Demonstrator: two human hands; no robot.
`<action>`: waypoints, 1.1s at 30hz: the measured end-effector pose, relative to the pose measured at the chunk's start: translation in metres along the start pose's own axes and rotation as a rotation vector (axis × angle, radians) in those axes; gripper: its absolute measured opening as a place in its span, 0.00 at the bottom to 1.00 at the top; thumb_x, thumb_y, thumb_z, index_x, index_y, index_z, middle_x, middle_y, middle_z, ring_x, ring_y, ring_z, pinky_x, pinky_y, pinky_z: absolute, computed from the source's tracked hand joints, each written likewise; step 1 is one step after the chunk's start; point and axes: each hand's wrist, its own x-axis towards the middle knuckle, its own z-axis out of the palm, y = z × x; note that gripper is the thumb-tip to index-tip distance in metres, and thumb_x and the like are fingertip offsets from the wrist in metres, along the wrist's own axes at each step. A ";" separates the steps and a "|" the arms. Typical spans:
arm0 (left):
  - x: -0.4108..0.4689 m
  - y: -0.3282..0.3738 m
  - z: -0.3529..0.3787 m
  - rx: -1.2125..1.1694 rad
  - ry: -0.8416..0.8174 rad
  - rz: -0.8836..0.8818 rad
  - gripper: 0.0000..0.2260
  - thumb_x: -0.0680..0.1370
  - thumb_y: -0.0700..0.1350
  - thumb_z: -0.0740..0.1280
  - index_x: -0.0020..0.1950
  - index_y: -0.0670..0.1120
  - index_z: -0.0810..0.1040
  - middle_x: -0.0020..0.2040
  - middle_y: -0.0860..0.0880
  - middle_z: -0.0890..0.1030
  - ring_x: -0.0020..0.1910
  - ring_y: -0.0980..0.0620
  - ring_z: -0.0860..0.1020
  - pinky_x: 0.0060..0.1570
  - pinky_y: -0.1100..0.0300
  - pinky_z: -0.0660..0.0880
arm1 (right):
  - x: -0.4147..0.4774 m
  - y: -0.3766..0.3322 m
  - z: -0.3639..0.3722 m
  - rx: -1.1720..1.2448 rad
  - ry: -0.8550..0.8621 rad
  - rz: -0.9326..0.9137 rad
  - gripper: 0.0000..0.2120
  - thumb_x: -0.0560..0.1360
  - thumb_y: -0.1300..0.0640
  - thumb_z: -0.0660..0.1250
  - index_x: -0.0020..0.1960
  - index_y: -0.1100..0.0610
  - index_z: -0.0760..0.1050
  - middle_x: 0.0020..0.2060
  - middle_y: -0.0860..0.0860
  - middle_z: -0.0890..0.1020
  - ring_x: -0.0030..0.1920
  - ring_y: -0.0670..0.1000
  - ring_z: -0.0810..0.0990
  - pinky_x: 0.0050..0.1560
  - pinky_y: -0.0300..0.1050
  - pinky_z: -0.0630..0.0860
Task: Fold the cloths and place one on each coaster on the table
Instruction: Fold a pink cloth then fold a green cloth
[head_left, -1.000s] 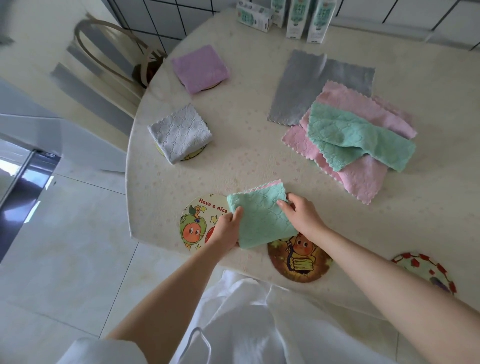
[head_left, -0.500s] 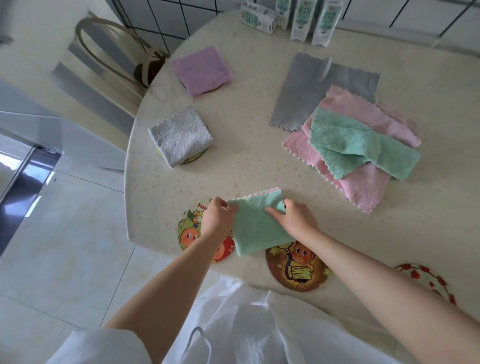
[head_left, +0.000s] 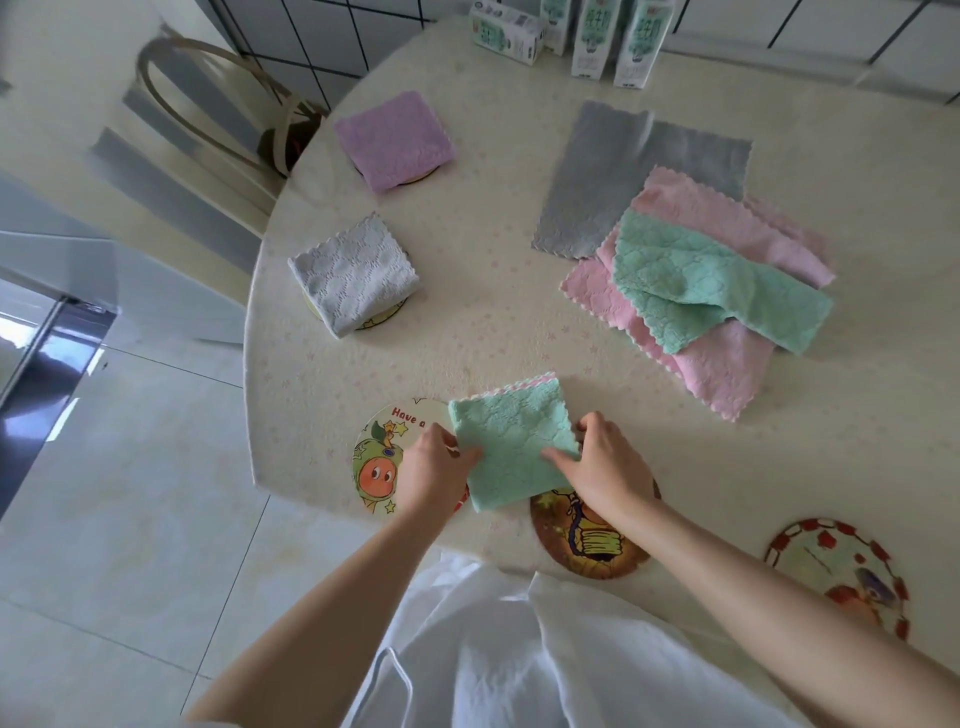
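Grip: left hand (head_left: 434, 475) and right hand (head_left: 605, 470) pinch opposite edges of folded mint-green fleecy cloth (head_left: 511, 441);
Writing: red "Have a" on round cartoon-fruit coaster (head_left: 384, 452), lower centre;
Pose: palms down

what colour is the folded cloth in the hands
The folded cloth is mint green, head view.

place: home dining area | cues: round table (head_left: 519, 322), tiled wall (head_left: 322, 31), chair (head_left: 208, 104)
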 end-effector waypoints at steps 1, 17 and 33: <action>-0.001 0.000 0.002 0.023 0.012 -0.004 0.14 0.73 0.54 0.71 0.47 0.46 0.73 0.39 0.51 0.77 0.35 0.52 0.77 0.32 0.57 0.76 | -0.003 0.000 0.002 0.007 -0.007 0.005 0.26 0.71 0.37 0.67 0.56 0.54 0.66 0.49 0.49 0.74 0.45 0.53 0.77 0.40 0.46 0.74; -0.004 0.027 0.002 -0.697 -0.250 -0.296 0.10 0.72 0.43 0.73 0.49 0.41 0.79 0.46 0.43 0.82 0.47 0.44 0.82 0.49 0.48 0.80 | -0.013 0.002 -0.001 0.698 -0.066 0.441 0.23 0.68 0.52 0.73 0.59 0.57 0.71 0.46 0.51 0.78 0.38 0.52 0.74 0.35 0.41 0.68; -0.014 -0.059 -0.062 -1.313 -0.279 -0.212 0.16 0.75 0.36 0.68 0.63 0.42 0.74 0.57 0.41 0.80 0.55 0.41 0.79 0.50 0.45 0.79 | -0.025 -0.077 0.020 1.216 -0.431 0.283 0.02 0.75 0.63 0.67 0.48 0.58 0.77 0.43 0.55 0.82 0.39 0.52 0.81 0.37 0.44 0.74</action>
